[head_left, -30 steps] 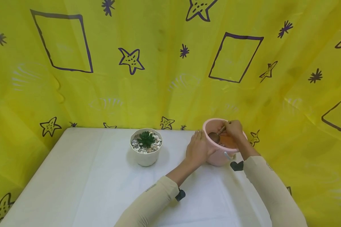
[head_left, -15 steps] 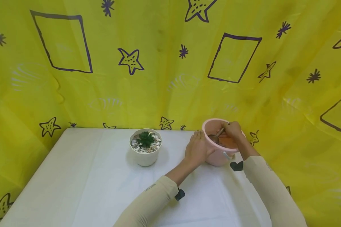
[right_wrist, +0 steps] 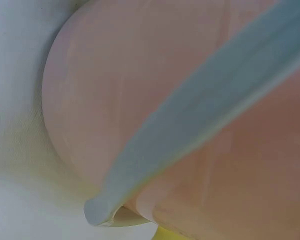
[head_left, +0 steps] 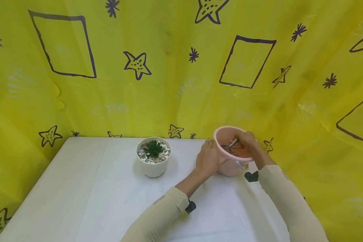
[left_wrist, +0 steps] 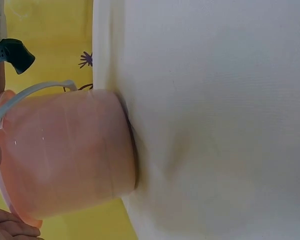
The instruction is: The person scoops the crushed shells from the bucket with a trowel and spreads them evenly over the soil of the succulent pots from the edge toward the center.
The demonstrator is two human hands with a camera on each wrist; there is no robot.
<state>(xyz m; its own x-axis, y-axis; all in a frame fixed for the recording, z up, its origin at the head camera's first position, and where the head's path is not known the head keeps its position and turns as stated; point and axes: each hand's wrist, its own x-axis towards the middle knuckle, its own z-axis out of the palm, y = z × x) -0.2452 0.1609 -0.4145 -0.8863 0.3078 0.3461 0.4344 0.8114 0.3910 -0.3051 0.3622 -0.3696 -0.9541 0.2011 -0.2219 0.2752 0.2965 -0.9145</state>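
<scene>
A pink bucket (head_left: 231, 168) stands upright at the right back of the table. My left hand (head_left: 208, 158) rests against its left side, fingers straight along the rim and the thumb toward the front; the left wrist view shows fingers (left_wrist: 12, 225) at the rim. Reaching over the right rim, my right hand (head_left: 245, 140) grips the handle of a metal ladle (head_left: 226, 149) whose round bowl is inside the bucket. What lies at the bucket's bottom is mostly hidden. The bucket's pale blue handle (right_wrist: 190, 115) hangs down across its outside in the right wrist view.
Left of the bucket, a white pot (head_left: 153, 168) holds a green succulent (head_left: 153, 148) among pale pebbles. White cloth covers the table (head_left: 109, 201). A yellow curtain (head_left: 163, 97) with stars hangs right behind the table's back edge.
The ladle's bowl has tilted inside the bucket, and its handle has turned a little with my right hand. My left hand stays against the bucket. The head view has shifted slightly.
</scene>
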